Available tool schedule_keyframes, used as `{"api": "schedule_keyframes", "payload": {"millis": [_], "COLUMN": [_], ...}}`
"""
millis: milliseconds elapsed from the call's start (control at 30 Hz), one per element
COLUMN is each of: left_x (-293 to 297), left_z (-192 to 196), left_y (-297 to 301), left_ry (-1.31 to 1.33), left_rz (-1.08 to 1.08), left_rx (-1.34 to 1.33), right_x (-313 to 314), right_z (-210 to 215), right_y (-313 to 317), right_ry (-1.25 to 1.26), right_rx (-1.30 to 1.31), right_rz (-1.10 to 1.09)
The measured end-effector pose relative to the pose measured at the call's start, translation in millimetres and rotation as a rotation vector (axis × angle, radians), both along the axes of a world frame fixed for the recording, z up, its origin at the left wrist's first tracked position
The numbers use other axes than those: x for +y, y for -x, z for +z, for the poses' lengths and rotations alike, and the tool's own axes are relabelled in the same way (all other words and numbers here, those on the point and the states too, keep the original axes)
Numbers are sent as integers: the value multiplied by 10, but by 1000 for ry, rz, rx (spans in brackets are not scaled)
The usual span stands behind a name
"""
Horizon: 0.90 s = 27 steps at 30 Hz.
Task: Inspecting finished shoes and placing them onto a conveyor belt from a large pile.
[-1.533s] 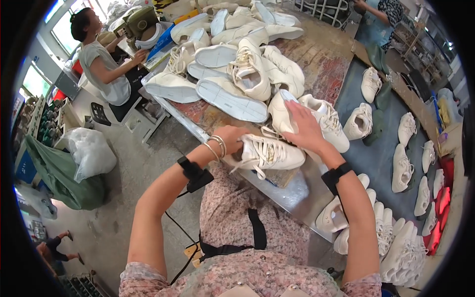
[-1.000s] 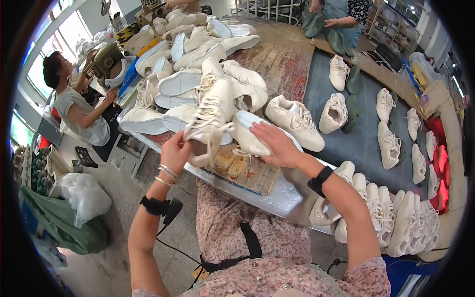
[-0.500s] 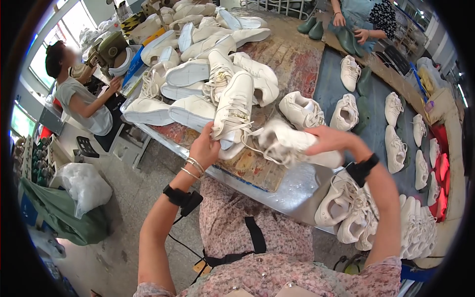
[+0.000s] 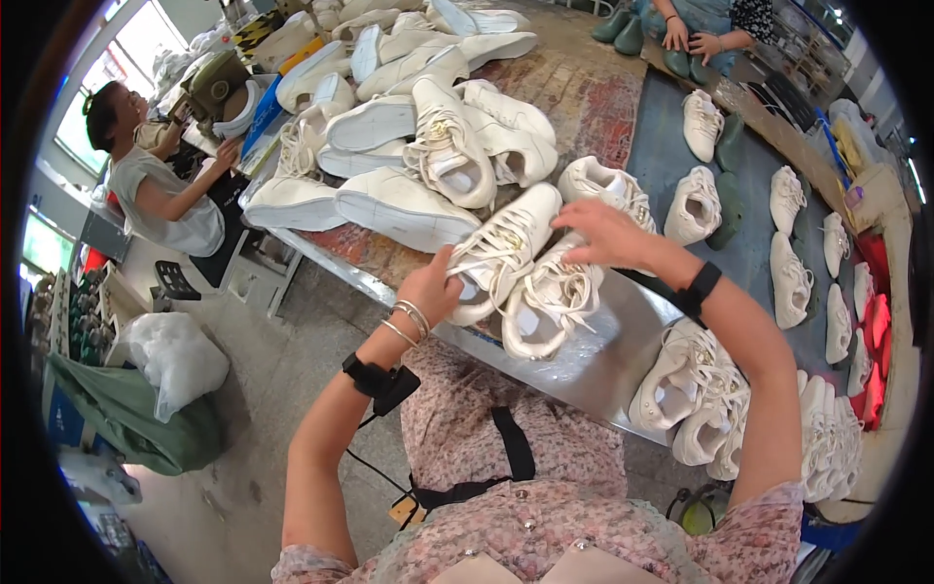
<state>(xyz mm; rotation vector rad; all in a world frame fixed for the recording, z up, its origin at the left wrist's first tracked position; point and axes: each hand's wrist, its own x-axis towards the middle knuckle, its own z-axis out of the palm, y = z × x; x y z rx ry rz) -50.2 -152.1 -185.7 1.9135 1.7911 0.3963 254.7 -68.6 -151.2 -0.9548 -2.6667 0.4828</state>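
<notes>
Two white lace-up sneakers lie side by side at the table's near edge, openings toward me. My left hand [image 4: 430,287] is closed on the left sneaker [image 4: 520,229] beside its ankle opening. My right hand [image 4: 608,236] is curled over the toe end of the right sneaker [image 4: 555,297], fingertips reaching toward the left one's toe; the palm side is hidden. Loose laces spread over both. Just behind them another white sneaker [image 4: 452,146] rests on a heap, beside an upturned sneaker [image 4: 404,209] showing its pale sole.
More sneakers [image 4: 409,73] are piled at the far left. Single sneakers [image 4: 696,204] and green shoe lasts [image 4: 728,209] stand along the dark surface at right. Several sneakers [image 4: 671,384] hang near my right forearm. Co-workers sit at left [image 4: 165,175] and stand across the table [image 4: 691,44].
My right hand has brought its sneaker left and turned it beside the one at my left hand. The left sneaker has come down nearer the table edge. The across-table co-worker's hands have moved together.
</notes>
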Motion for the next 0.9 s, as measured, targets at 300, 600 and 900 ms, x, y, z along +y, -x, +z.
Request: {"api": "schedule_keyframes", "payload": {"millis": [300,600,900], "left_x": [102,1041,1720], "left_z": [196,840,-179], "left_y": [123,366,35], "left_ry": [146,-696,-870], "left_rz": [-211,-106,-63], "left_rx": [-335,-72,147], "right_x": [-245,-637,-425], "right_z": [-230,79,-532], "right_y": [-143,-116,484], "right_ry": [155,-11,-115], "right_rx": [102,290,278], "right_rz": [-101,-281,-205]}}
